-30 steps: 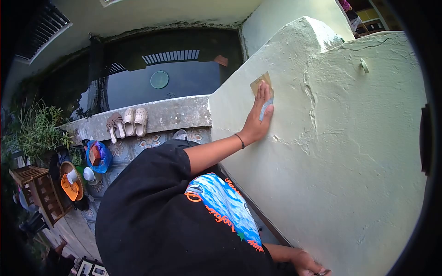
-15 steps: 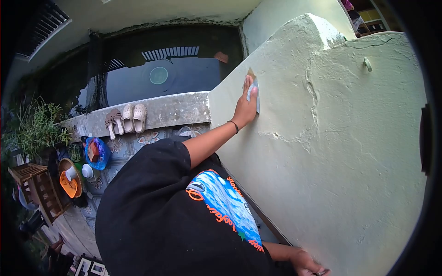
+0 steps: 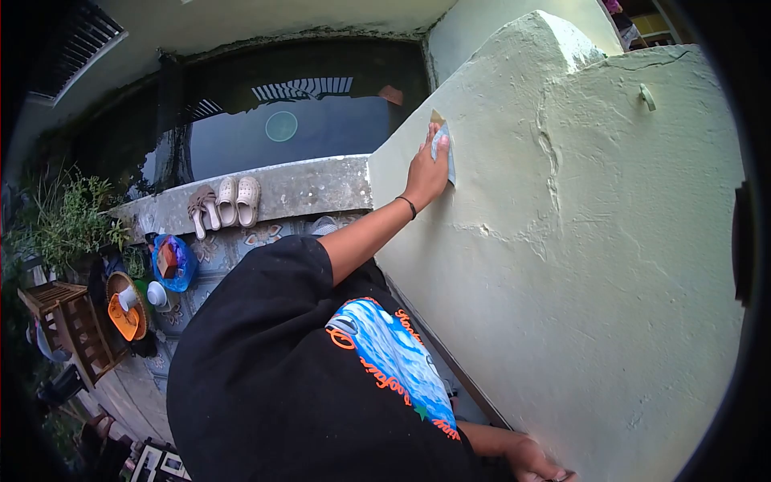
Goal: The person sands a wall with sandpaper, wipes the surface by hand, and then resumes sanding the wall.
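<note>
On the wall [image 3: 610, 265], the left hand [image 3: 428, 173], fingers together, presses a sheet [image 3: 451, 167]; the right hand's [image 3: 535, 462] grip is unclear.

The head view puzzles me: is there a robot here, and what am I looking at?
No robot at all: these are a person's own bare hands. The camera sits on that person's head and looks forward and down, so their black shirt fills much of the picture. The left hand holds a thin tan and blue-grey sheet against the pale wall. The right hand is low, at the bottom edge; whether it holds something is hard to tell. Over to the left of the picture, pale clogs and sandals sit along a concrete ledge, with a blue bag and a woven basket near the tiled floor.
</note>
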`<state>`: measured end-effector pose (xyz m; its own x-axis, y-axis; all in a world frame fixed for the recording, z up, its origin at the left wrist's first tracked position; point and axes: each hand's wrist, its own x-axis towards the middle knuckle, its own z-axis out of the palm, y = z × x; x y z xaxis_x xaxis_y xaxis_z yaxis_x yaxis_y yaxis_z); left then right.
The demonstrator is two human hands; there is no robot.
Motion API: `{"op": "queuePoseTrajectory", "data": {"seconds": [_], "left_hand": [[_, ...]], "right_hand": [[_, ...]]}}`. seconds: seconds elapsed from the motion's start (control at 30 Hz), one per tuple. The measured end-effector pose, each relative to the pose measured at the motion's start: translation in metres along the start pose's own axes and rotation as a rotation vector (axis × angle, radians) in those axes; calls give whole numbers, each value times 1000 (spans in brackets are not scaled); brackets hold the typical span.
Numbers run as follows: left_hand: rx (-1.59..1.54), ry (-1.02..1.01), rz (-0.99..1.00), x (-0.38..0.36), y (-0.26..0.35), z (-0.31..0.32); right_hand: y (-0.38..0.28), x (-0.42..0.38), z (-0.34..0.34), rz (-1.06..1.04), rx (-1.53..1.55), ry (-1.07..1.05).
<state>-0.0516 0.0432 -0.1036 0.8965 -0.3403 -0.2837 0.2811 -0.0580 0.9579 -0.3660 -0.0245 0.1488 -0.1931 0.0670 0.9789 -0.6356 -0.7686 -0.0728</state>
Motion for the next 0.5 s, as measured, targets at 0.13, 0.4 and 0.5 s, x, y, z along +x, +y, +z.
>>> {"op": "queuePoseTrajectory", "data": {"seconds": [0.13,0.4,0.5], "left_hand": [[-27,79,296,-58,10,23],[54,14,398,-39,8,11],[-16,64,294,-21,14,9]], "right_hand": [[-1,3,1,-24,-28,-23],[-3,2,-1,-67,-89,-41],[-2,2,-3,-77,-108,-62]]}}
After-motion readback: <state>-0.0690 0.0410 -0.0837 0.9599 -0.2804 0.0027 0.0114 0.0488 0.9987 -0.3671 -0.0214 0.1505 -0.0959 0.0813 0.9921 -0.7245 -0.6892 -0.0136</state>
